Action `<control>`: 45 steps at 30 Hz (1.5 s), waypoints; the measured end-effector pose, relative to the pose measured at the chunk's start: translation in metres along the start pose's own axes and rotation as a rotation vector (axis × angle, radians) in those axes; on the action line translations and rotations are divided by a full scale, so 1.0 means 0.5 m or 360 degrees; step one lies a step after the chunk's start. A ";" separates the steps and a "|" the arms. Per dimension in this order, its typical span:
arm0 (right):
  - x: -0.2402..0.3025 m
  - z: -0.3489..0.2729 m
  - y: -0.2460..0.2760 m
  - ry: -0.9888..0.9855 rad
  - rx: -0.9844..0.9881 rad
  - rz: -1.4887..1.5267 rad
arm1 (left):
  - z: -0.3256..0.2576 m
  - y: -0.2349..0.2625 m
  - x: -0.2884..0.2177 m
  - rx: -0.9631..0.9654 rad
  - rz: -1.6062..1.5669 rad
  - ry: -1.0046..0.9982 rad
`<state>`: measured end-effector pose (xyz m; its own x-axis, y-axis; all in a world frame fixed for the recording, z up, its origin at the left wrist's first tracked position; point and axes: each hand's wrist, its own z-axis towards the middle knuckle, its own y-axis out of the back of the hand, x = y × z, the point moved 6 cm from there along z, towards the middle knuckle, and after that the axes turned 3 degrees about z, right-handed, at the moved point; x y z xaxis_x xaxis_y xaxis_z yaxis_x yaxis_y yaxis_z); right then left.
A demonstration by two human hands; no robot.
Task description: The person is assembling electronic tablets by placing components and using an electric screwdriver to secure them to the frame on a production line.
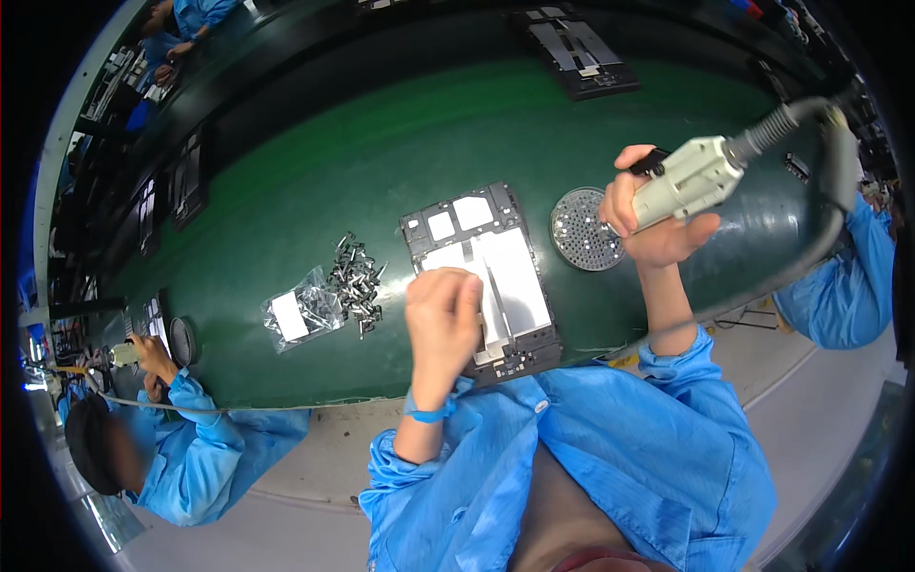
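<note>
My right hand (648,219) is wrapped round a pale electric screwdriver (691,181), its cable leading off to the upper right. The driver's nose points down at a round perforated metal screw tray (583,234), and I cannot tell whether it touches. An opened tablet body (529,272), with a black frame and silver inner plates, lies in front of me. Over its left edge is my left hand (443,310), fingers curled together; whatever they may hold is hidden. A blue band circles that wrist.
Left of the tablet body lie a heap of small black and silver parts (357,286) and a clear plastic bag (310,310) with more. Another tablet body (579,52) rests at the back. A co-worker in blue (205,458) sits at left, another person (839,286) at right.
</note>
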<state>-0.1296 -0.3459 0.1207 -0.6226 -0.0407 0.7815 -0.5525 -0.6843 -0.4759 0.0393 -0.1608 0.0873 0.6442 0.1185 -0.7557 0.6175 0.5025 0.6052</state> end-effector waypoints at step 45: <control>-0.112 -0.004 0.050 0.0119 -0.0058 -0.0392 | 0.065 -0.012 0.167 0.0022 -0.0025 0.0009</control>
<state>-0.1097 -0.3592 0.0642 -0.5053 0.1783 0.8443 -0.7112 -0.6402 -0.2904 0.1041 -0.1816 0.0284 0.6317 0.1159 -0.7665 0.6337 0.4923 0.5967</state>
